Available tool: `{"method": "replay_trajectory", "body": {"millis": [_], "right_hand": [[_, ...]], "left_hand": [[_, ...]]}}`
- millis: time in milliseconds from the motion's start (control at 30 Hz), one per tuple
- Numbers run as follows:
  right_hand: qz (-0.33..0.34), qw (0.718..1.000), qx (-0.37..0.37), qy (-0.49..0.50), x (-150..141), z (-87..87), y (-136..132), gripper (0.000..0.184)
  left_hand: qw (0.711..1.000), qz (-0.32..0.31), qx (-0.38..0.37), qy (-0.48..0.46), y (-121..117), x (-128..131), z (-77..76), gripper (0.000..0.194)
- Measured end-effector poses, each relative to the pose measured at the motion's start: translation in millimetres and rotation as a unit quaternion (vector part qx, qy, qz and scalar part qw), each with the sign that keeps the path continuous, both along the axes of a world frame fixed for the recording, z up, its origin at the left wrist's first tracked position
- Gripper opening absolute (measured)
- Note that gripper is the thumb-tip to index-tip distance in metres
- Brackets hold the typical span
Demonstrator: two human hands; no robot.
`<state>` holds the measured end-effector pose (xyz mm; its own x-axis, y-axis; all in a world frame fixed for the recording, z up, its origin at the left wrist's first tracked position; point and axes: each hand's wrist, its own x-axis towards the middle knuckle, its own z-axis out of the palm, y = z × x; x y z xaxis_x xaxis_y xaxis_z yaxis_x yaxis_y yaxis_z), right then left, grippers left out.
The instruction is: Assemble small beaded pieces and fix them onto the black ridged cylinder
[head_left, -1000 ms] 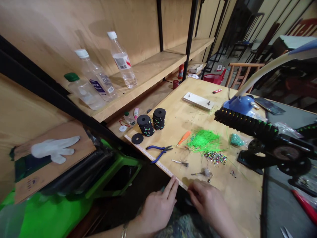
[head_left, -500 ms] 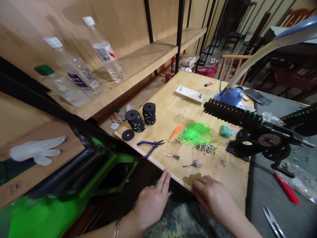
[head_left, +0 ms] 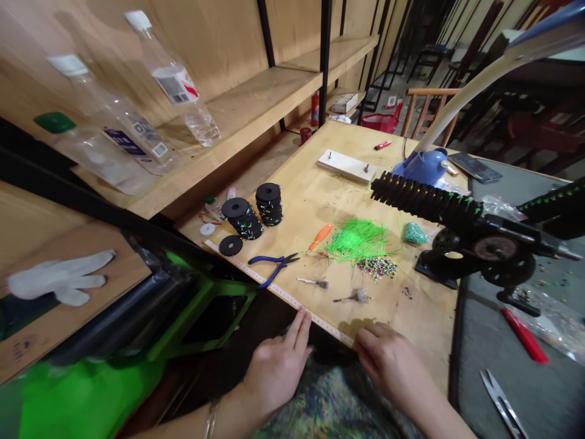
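Observation:
At the table's front edge, my left hand (head_left: 280, 362) lays two outstretched fingers on a printed measuring tape (head_left: 278, 294) fixed along that edge. To its right my right hand (head_left: 388, 350) rests on the wood with its fingers curled under. Its fingertips are hidden, so anything in them cannot be made out. Two small brush-like pieces (head_left: 356, 296) lie in front of the hands. Beyond them are blue-handled pliers (head_left: 274, 266), an orange-handled tool (head_left: 319, 238), a heap of bright green strands (head_left: 359, 236) and a pile of coloured beads (head_left: 377, 267).
Black foam spools (head_left: 242, 218) stand at the left, below a shelf with plastic bottles (head_left: 183, 100). A black hand-cranked device (head_left: 491, 250) and a blue lamp base (head_left: 423, 166) are at the right. Scissors (head_left: 503, 399) and a red-handled tool (head_left: 525, 336) lie on the grey surface.
The whole view has shifted slightly, so things sit a little further left and higher. Both hands keep their places at the table edge.

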<state>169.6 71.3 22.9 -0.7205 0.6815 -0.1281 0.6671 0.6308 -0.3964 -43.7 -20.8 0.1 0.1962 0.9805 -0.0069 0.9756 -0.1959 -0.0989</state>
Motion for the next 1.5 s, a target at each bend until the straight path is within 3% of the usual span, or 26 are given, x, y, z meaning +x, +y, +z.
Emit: {"method": "replay_trajectory", "body": {"millis": [167,300,433,900,1167,1367,1500], "right_hand": [[-0.012,1.0,-0.024,0.016,0,-1.0,-4,0.021],[-0.006,1.0,0.016,-0.009,3,-0.3,-9,0.021],[0.01,0.999,0.045,-0.023,4,-1.3,-14,0.019],[-0.04,0.998,0.057,0.0,14,-5.2,-11,0.015],[-0.044,0.998,-0.014,-0.034,8,2.5,-5,0.016],[-0.085,0.994,-0.064,0.014,7,4.5,-1,0.018],[-0.126,0.983,-0.12,0.057,6,11.1,2,0.015]], "left_hand": [[0.999,0.007,-0.028,0.013,2,1,5.8,0.049],[0.999,0.018,-0.042,0.01,3,2,10.5,0.049],[0.999,0.013,-0.045,0.009,2,2,10.2,0.048],[0.997,0.027,-0.078,-0.003,3,3,10.1,0.047],[0.997,0.029,-0.068,-0.03,3,3,12.0,0.046],[0.988,0.044,-0.063,-0.134,9,-6,18.3,0.043],[0.957,-0.01,0.01,-0.291,24,0,37.4,0.031]]}}
